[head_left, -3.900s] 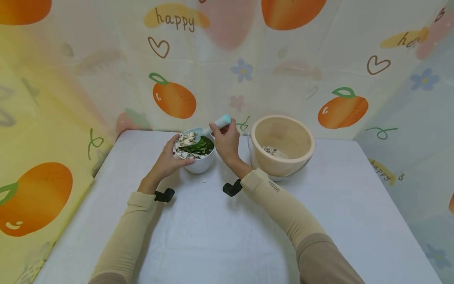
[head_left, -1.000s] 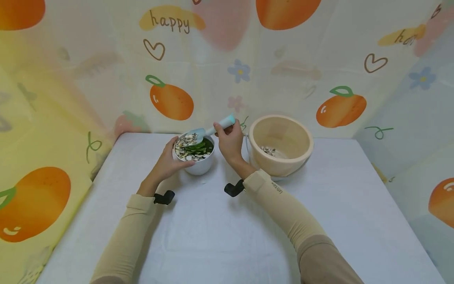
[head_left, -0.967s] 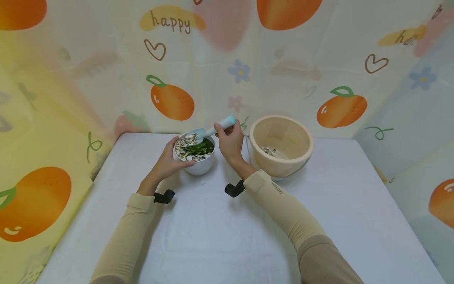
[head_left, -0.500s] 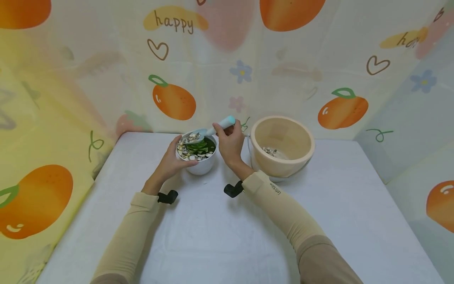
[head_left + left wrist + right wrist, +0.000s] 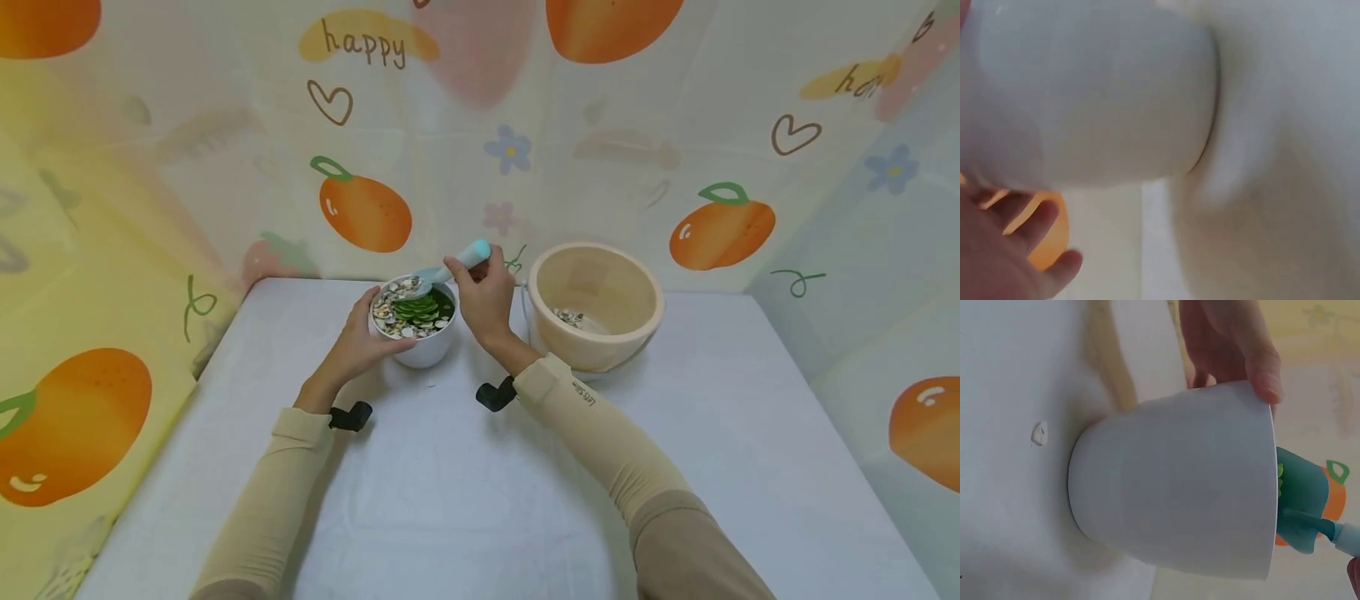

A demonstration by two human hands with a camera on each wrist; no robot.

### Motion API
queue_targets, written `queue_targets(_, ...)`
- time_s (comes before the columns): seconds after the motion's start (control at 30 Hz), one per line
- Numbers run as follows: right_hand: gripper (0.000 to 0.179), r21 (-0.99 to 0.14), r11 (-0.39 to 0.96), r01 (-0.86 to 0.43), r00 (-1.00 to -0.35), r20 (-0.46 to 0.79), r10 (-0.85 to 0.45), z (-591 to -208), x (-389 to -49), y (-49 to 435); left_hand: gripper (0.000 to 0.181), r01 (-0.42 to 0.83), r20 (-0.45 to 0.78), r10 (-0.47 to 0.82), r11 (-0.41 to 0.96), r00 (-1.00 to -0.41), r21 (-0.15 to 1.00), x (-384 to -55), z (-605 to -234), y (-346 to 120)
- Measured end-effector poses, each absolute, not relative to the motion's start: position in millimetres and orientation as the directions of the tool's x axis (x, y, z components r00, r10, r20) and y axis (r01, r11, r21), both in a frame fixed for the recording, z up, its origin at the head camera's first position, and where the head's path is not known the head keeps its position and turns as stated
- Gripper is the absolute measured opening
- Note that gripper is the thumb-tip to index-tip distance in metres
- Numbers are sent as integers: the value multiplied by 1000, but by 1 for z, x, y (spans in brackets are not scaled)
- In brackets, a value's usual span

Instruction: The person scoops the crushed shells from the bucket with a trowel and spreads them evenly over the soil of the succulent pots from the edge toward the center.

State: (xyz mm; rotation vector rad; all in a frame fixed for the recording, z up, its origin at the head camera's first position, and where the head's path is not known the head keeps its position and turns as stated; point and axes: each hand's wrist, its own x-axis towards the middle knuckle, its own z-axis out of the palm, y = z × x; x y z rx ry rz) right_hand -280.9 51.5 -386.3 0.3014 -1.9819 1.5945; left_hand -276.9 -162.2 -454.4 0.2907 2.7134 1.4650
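Observation:
My left hand [image 5: 358,340] grips a white flower pot [image 5: 423,354] standing upright on the table, its thumb along the front rim and fingers around the left side. Inside the pot, a green succulent [image 5: 417,310] is surrounded by whitish pebbles [image 5: 386,317], with dark soil at the right. Between thumb and fingers, my right hand [image 5: 486,298] pinches the handle of a small blue trowel [image 5: 472,254]. Its blade tilts down over the back of the pot among the pebbles. In the right wrist view, the trowel blade [image 5: 1304,497] shows at the rim, just beyond the leaves.
A larger cream bucket [image 5: 596,354] stands right of the pot, with a few pebbles [image 5: 567,317] at its bottom. One stray pebble [image 5: 1040,434] lies on the white-covered table [image 5: 450,500] near the pot. A fruit-print curtain [image 5: 600,192] rises behind the table edge.
The blade held a heap of pebbles a second ago; now fewer show on it and more of the succulent is visible. The trowel handle has shifted slightly left. The left hand keeps its grip.

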Motion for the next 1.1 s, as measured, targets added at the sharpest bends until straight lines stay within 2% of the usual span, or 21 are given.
queue_targets(0.27, 31, -814, 262, -519, -818, 561, 123, -387, -278, 48, 112, 123, -3, 247, 493, -969, 861, -285, -454, -169)
queue_targets(0.87, 31, -806, 216, -552, -791, 588, 170, -382, -276, 50, 111, 146, 107, 105, 499, -989, 855, -271, -457, -150)
queue_targets(1.1, 31, -803, 267, -533, -802, 580, 145, -388, -279, 50, 112, 138, 94, 109, 538, -990, 831, -270, -457, -152)
